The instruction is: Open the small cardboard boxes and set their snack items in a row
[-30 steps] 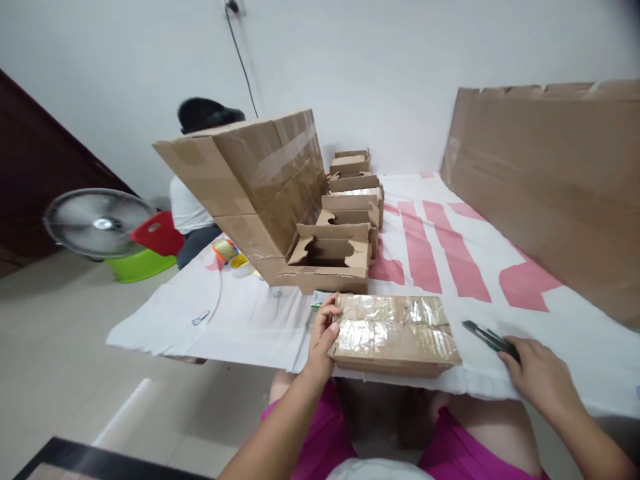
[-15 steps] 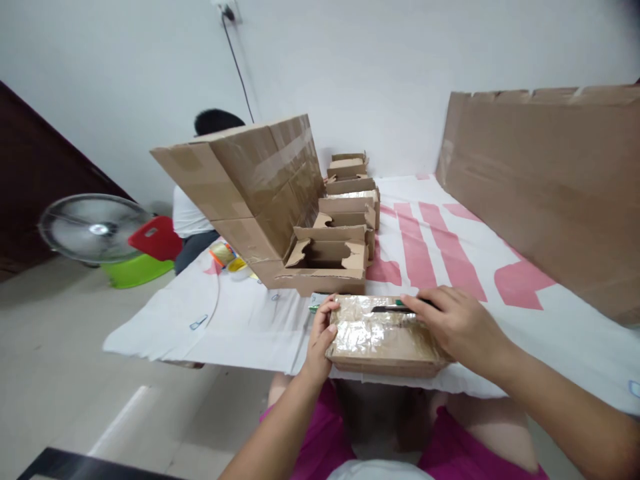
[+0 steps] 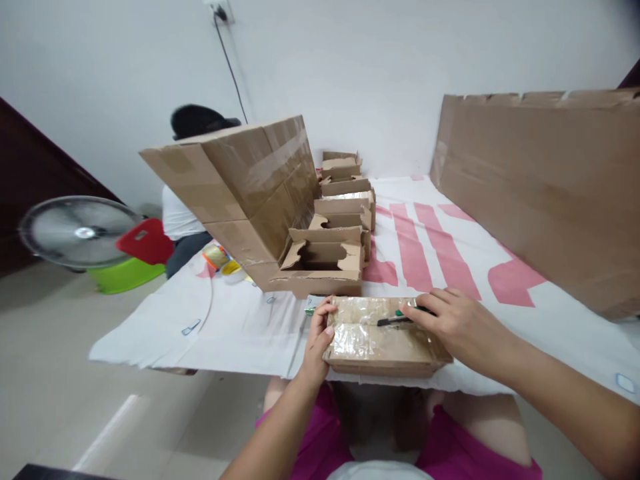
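A small cardboard box (image 3: pixel 385 350), its top covered in shiny clear tape, lies at the table's near edge in front of me. My left hand (image 3: pixel 320 333) is closed around its left end, thumb on top and fingers at the far corner. A utility knife (image 3: pixel 397 320) with a dark blade and green on its handle is in my right hand (image 3: pixel 447 320), closed over it at the box's right part. The blade points left and lies over the taped top; whether it cuts in cannot be told. Part of the handle hides under my fingers.
Beyond the box, several opened cartons (image 3: pixel 325 257) stand in a row beside a wall of taped cartons (image 3: pixel 250 193). A big cardboard panel (image 3: pixel 535 193) rises at right. Tape rolls (image 3: pixel 217 256) lie on the white-and-red cloth (image 3: pixel 240 327). A person (image 3: pixel 183 213) sits behind the cartons, near a fan (image 3: pixel 83 232).
The knife blade has shifted from near the far side of the taped top toward me, and my right hand came slightly with it. My left hand keeps its hold. The view has turned slightly right.
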Available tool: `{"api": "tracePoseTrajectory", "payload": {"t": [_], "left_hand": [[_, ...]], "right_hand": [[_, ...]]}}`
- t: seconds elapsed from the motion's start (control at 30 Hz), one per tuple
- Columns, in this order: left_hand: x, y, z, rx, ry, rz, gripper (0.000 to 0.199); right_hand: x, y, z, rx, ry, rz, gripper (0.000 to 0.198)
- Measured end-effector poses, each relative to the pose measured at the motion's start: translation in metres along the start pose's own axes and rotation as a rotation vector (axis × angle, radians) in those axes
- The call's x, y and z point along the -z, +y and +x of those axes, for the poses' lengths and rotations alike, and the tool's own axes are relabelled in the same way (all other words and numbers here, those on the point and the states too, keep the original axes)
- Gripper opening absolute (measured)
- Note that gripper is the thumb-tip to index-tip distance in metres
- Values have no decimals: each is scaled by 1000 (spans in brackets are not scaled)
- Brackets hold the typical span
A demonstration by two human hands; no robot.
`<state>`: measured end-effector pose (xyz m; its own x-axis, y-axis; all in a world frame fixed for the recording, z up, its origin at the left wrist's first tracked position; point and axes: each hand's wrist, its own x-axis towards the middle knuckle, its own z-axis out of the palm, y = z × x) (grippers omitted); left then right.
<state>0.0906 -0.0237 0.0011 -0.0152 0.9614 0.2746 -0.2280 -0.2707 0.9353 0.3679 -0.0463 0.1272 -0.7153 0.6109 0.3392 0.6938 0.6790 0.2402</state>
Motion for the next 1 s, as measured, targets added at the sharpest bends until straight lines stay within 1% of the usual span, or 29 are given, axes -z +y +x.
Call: {"api": "tracePoseTrajectory", "payload": {"t": [0.1,0.2,0.3,0.4,0.47,0.57,0.6,0.67,0.77,0.83,0.9,1.0], "left_hand": [[0,2,0,10,9,21,39],[0,4,0,17,13,31,39],[-1,4,0,20,16,23,41],[-1,1,0,15,25,34,41],[1,0,-1,5,28,56,40],[8,4,1,-21,-12,173,40],[12,9,2,-37,-48,246,38],[20,23,5,-90,-159,441,35],[28,51,10,-257,-330,781,35],[28,67,10,-361,-399,953,37],[23,76,8,-400,-442,1023,41],[15,80,2,-377,-466,1009,44]], "right_hand": [[7,10,-17,-9,-12,-14,42],[9,22,-38,-61,-15,-21,45],[8,33,-60,-150,-21,32,45],[2,40,-78,-283,-17,179,34],[-9,42,-88,-375,16,275,32],[-37,41,-105,-510,81,329,35],[-48,40,-111,-556,91,325,36],[-73,37,-124,-627,70,303,35],[-105,30,-140,-671,-9,240,33],[-121,23,-145,-693,-47,174,33],[-130,15,-144,-735,-52,79,32],[-135,6,-141,-781,-22,-27,33]]}}
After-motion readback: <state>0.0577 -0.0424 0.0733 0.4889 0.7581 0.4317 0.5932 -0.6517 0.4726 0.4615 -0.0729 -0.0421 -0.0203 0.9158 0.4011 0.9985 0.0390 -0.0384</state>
